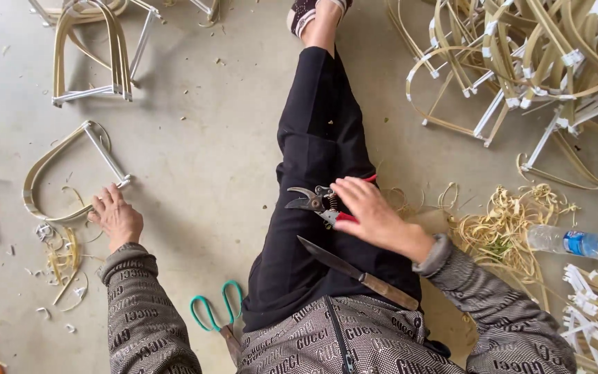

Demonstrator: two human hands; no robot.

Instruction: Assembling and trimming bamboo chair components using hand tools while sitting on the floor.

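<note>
Head view. Nearest me, a patterned jacket (pixel 354 339) covers the torso and both sleeves; a knife (pixel 354 271) with a wooden handle lies across the lap on the black trousers (pixel 313 208). I see the right hand (pixel 372 215) with its grip closed on the red handles of the pruning shears (pixel 320 202), whose curved blades point left over the thigh. The left hand (pixel 115 216) rests flat on the concrete floor (pixel 202 138), fingers spread and holding nothing, touching the lower end of a bent bamboo frame (pixel 64 173). Green-handled scissors (pixel 217 308) lie on the floor beside the left hip. To the right are a pile of shavings (pixel 500 228), a plastic bottle (pixel 579 244) and stacked frames (pixel 534 62).
</note>
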